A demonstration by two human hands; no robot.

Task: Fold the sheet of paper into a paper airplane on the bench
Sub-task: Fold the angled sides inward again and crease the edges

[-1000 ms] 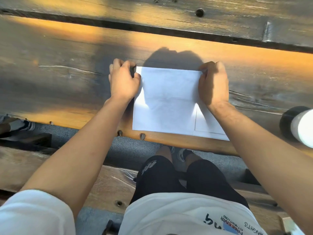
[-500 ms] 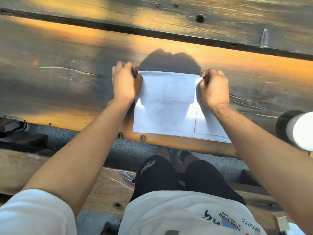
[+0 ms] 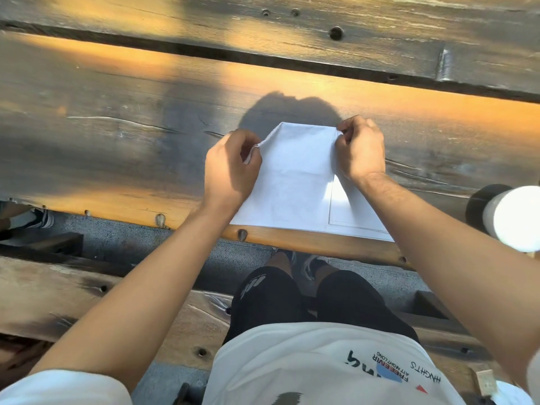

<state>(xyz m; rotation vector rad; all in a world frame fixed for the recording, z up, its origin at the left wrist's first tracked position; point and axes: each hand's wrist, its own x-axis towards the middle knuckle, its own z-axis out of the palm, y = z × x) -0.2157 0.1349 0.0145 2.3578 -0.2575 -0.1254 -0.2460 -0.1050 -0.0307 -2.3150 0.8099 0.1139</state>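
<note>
A white sheet of paper lies on the wooden bench, its near edge by the bench's front edge. My left hand pinches the far left corner and has lifted it off the wood, curling it inward. My right hand pinches the far right corner at the sheet's top edge. A second flat sheet or envelope shows under the paper at its near right. My head's shadow falls over the far half of the paper.
A white cylinder with a dark base stands on the bench at the right edge. A dark gap separates the bench plank from the far plank. Below the front edge are my knees, shoes and a lower plank.
Both hands have slid toward me along the sheet's sides and lifted its far corners. The left corner is now raised and curled inward; before, the sheet lay flat.
</note>
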